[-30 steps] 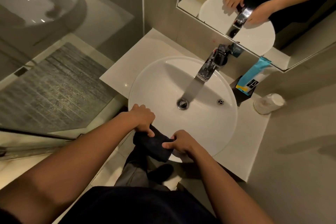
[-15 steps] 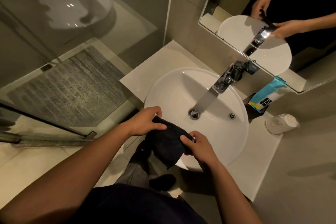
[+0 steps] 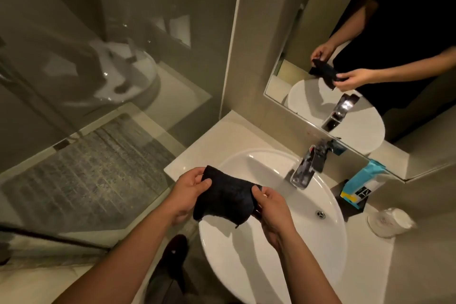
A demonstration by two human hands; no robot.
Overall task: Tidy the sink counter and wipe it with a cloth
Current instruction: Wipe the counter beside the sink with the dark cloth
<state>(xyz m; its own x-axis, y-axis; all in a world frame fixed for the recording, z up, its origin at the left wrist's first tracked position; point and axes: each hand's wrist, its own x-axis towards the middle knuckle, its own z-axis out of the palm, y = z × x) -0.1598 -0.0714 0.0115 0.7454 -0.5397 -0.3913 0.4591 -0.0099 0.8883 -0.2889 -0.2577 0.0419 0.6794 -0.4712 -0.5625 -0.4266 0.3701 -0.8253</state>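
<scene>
A dark cloth (image 3: 225,196) hangs spread between both my hands above the front left of the round white basin (image 3: 328,242). My left hand (image 3: 190,189) pinches its upper left corner. My right hand (image 3: 270,202) grips its right edge. The pale counter (image 3: 209,140) runs around the basin, bare at the back left. A chrome tap (image 3: 306,168) stands at the basin's far side.
A blue and white packet (image 3: 362,184) leans against the wall right of the tap. A white-lidded jar (image 3: 388,222) lies on the counter's right side. A mirror (image 3: 370,20) hangs above, and a glass shower screen (image 3: 98,81) closes off the left.
Both hands have lifted the cloth from the basin's front rim and spread it wider between them. The view has tilted up toward the mirror.
</scene>
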